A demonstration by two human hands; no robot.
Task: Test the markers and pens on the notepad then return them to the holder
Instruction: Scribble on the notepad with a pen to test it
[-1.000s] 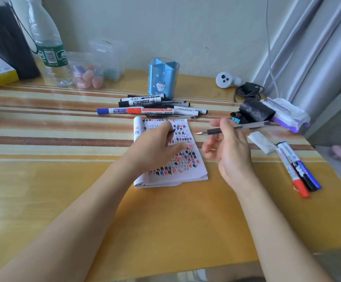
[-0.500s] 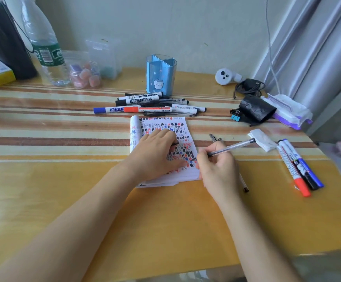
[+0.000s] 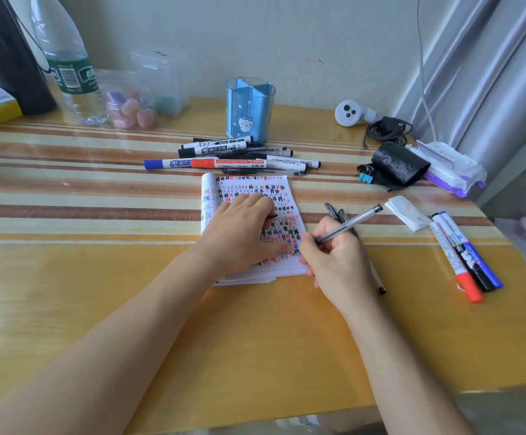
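Note:
A small notepad [image 3: 282, 191] covered in black, red and blue test marks lies at the table's middle. My left hand [image 3: 239, 233] rests on its page and pinches a small black pen cap [image 3: 271, 216]. My right hand [image 3: 333, 259] grips a clear gel pen [image 3: 351, 223] with its tip down at the page's lower right corner. The blue holder [image 3: 250, 111] stands behind, with no pens showing above its rim. A pile of markers and pens [image 3: 224, 153] lies in front of the holder. Three markers [image 3: 462, 255], red, black and blue, lie at the right.
Two more pens [image 3: 337, 212] lie partly under my right hand. A folded white tissue [image 3: 407, 212], black pouch [image 3: 401, 163], binder clips [image 3: 366, 177] and wipes pack [image 3: 450, 171] sit right. A water bottle [image 3: 70, 67], a candy jar [image 3: 129, 103] and a clear plastic box [image 3: 164, 80] stand at the back left.
My right hand brought the pen down from above the table to the notepad's lower right corner and turned it into a writing grip. My left hand stayed on the page.

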